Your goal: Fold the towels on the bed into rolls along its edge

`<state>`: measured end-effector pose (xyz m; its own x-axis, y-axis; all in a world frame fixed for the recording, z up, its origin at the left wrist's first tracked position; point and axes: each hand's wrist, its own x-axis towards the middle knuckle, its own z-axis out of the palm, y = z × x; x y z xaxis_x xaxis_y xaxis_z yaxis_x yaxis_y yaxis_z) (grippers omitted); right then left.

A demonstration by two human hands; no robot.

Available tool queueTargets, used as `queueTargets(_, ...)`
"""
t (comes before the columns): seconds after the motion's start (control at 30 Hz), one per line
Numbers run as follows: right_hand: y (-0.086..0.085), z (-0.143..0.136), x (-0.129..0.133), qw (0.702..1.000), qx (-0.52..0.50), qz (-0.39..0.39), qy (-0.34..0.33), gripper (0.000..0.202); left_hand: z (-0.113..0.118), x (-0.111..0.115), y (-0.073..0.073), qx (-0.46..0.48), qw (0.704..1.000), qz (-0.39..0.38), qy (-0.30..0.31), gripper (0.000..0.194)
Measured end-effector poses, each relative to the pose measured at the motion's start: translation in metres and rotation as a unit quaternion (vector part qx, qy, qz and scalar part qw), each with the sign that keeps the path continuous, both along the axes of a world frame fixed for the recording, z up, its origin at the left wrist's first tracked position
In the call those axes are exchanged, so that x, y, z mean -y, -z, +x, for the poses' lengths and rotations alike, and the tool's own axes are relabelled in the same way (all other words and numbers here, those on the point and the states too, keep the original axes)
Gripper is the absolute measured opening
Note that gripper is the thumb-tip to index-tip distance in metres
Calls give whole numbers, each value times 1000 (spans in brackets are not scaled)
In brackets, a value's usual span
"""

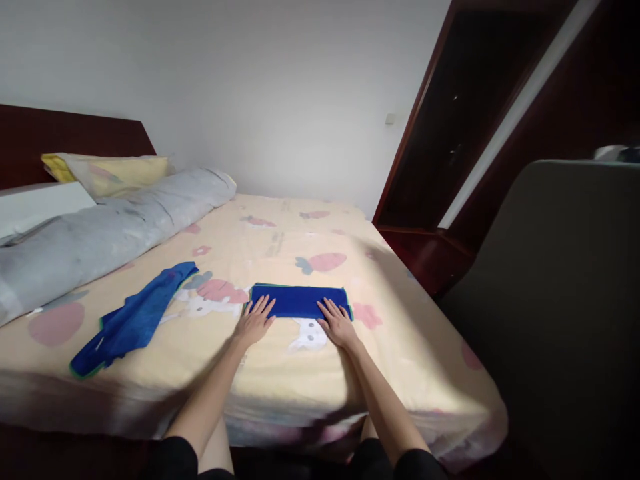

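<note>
A blue cloth with green edging lies folded into a flat, wide rectangle on the bed. My left hand rests on its left end, fingers stretched out and slightly spread. On the right end lies my right hand, also flat with the fingers apart. Neither hand grips anything. Off to the left is a second blue cloth, crumpled lengthwise, with green edging and a small white tag.
The bed has a cream sheet printed with carrots and rabbits. A grey rolled quilt and a yellow pillow lie by the dark headboard. A dark chair back stands close on the right, before a dark door.
</note>
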<state>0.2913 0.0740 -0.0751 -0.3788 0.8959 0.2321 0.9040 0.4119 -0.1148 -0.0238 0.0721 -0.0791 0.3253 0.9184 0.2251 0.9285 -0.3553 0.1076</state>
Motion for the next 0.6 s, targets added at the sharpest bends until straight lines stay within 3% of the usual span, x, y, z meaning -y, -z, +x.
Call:
queueTargets(0.27,6,65,-3,1000,-12,2,13,51,-63,0,1,-7,999,-47,-16,56)
queueTargets(0.4,0,77,-4,999,-29,17,-19,45,-72,-2,2,-5,1000,15,-13,50)
queueTargets(0.6,-15,77,0,998,-54,17,-12,43,-71,-6,-7,4,996,68,55,42)
